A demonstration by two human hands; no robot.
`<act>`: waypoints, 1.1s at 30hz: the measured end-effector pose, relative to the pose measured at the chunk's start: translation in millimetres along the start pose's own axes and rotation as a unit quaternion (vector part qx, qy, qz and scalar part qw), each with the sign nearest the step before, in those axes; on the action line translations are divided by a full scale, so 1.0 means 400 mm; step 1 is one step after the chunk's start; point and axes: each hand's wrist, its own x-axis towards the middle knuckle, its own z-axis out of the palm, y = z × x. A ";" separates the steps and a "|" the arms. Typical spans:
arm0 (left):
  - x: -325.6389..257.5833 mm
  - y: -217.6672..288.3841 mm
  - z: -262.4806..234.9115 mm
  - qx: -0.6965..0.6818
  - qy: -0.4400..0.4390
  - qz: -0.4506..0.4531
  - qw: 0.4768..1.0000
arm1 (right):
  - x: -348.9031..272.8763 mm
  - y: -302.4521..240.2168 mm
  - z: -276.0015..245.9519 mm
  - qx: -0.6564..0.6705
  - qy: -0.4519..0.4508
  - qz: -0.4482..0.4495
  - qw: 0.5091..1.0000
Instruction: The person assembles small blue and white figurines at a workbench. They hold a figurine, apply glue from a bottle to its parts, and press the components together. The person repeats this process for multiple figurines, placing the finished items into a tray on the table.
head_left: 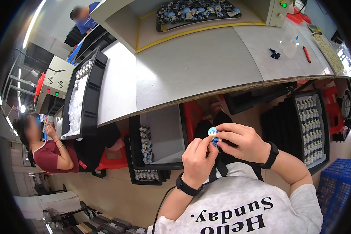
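A small figurine [212,133] with a blue head sits between both my hands, held over my lap below the table's edge. My left hand [197,158] pinches it from underneath with curled fingers. My right hand [241,141] grips it from the right, thumb and fingertips on the blue head. Both wrists wear black bands. Most of the figurine's body is hidden by my fingers.
A grey table [195,66] lies ahead, with a tray of figurines [199,11] at its far end. Black trays of figurines stand at the left [84,93], below the table [146,144] and at the right [310,124]. A seated person [46,150] works at the left.
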 end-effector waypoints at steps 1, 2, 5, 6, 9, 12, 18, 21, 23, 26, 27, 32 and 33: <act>-0.002 0.001 0.000 -0.001 -0.002 0.002 1.000 | -0.001 -0.005 0.000 -0.003 -0.001 0.002 1.000; -0.003 0.002 -0.001 0.001 -0.003 0.002 1.000 | -0.002 -0.007 0.002 -0.011 0.002 0.000 1.000; -0.003 0.003 -0.003 0.005 -0.004 0.005 1.000 | -0.007 -0.010 0.011 -0.034 0.017 -0.009 0.999; -0.005 0.003 -0.002 0.004 -0.002 0.005 1.000 | -0.008 -0.012 0.014 -0.044 0.023 -0.012 0.999; -0.005 0.006 -0.006 0.005 -0.002 0.005 1.000 | -0.007 -0.018 0.018 -0.057 0.030 -0.020 0.998; -0.008 0.006 -0.009 0.006 -0.004 0.008 1.000 | -0.005 -0.023 0.019 -0.070 0.025 -0.025 0.997; 0.000 0.010 -0.019 0.003 -0.017 0.029 0.999 | -0.009 -0.024 0.023 -0.094 0.025 -0.049 0.994; 0.001 0.011 -0.021 0.004 -0.019 0.034 0.999 | -0.009 -0.025 0.024 -0.088 0.020 -0.047 0.995; 0.002 0.010 -0.022 0.006 -0.021 0.037 0.999 | -0.009 -0.027 0.025 -0.077 0.015 -0.035 0.996; 0.004 0.011 -0.026 0.009 -0.025 0.044 0.999 | -0.009 -0.031 0.025 -0.061 0.008 -0.012 0.998; 0.005 0.010 -0.027 0.008 -0.026 0.046 0.999 | -0.010 -0.031 0.026 -0.061 0.007 -0.011 0.998; 0.008 0.011 -0.031 0.006 -0.033 0.053 0.998 | -0.010 -0.034 0.025 -0.058 0.000 -0.002 0.998; 0.008 0.011 -0.032 0.004 -0.034 0.053 0.998 | -0.010 -0.035 0.027 -0.058 0.001 -0.002 0.998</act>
